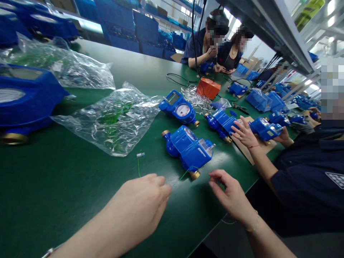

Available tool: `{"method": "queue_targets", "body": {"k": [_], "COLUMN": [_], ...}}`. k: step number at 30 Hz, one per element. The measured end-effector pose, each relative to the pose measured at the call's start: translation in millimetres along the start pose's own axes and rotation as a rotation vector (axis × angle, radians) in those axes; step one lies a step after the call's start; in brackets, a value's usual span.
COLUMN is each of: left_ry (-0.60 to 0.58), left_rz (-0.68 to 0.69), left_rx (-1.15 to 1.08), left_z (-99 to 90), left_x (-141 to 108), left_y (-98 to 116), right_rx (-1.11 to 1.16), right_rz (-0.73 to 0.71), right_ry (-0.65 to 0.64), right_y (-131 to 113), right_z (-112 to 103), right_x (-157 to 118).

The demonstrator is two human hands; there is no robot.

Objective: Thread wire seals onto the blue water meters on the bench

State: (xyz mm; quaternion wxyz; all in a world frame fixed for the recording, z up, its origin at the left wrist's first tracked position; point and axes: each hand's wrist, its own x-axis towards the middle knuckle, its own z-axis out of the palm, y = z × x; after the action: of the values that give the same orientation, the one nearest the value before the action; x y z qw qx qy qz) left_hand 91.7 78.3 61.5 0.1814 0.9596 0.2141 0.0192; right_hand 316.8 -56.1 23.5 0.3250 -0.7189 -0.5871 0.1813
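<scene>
Blue meter (192, 148): left hand (147, 200) curled nearby, grip unclear; right hand (228, 191) loosely parted, empty, beside it. Tugged green wire (185, 174) could slip loose.

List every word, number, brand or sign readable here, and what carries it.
None is readable.
White label on the central blue meter: too small.
Round dial on the blue meter behind it: too small.
Patch on the co-worker's sleeve: too blurred.
</scene>
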Motion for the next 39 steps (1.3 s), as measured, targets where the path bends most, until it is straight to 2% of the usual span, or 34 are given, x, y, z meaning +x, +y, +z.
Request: {"method": "queue_targets", "body": {"k": [2,4,7,11,15,19,24,26,28,33,39], "left_ry": [0.061,0.085,0.009,-0.065,-0.033,0.043,0.150,0.163,0.192,0.355,0.452], "left_rz": [0.026,0.074,0.172,0.256,0.260,0.173,-0.129,-0.185,-0.178,-0.068,-0.002], "left_rx": [-0.047,-0.191,-0.509,-0.881,-1.052,-0.994,-0.794,-0.780,-0.746,-0.556,-0.418], "left_z": [-7.1,-10.1,-7.6,0.0,5.5,14.4,29.5,33.1,35.1,39.1,46.6], "left_x": [-3.0,-4.1,-3.6,-0.8,3.4,7.3,11.9,13.1,14.0,15.7,14.6], "left_y": [3.4,6.3,9.1,10.3,8.6,7.4,8.9,8.9,8.6,8.5,11.8], "right_rx": [0.067,0.108,0.199,0.624,0.962,1.108,1.189,1.206,1.228,1.264,1.294], "right_rz": [-0.002,-0.015,0.014,0.126,0.160,0.129,0.127,0.139,0.160,0.207,0.239], "right_ry": [0.077,0.169,0.252,0.253,0.267,0.233,0.185,0.176,0.157,0.132,0.120], "right_y": [-3.0,-8.7,-18.1,-26.6,-30.4,-31.4,-29.3,-28.1,-27.6,-30.3,-34.5], "right_z": [9.2,17.2,25.8,33.9,40.3,42.8,43.1,43.9,45.1,48.3,52.3], "right_x": [-5.4,-9.4,-12.3,-8.5,-1.2,2.6,4.0,4.2,4.4,5.3,5.4]}}
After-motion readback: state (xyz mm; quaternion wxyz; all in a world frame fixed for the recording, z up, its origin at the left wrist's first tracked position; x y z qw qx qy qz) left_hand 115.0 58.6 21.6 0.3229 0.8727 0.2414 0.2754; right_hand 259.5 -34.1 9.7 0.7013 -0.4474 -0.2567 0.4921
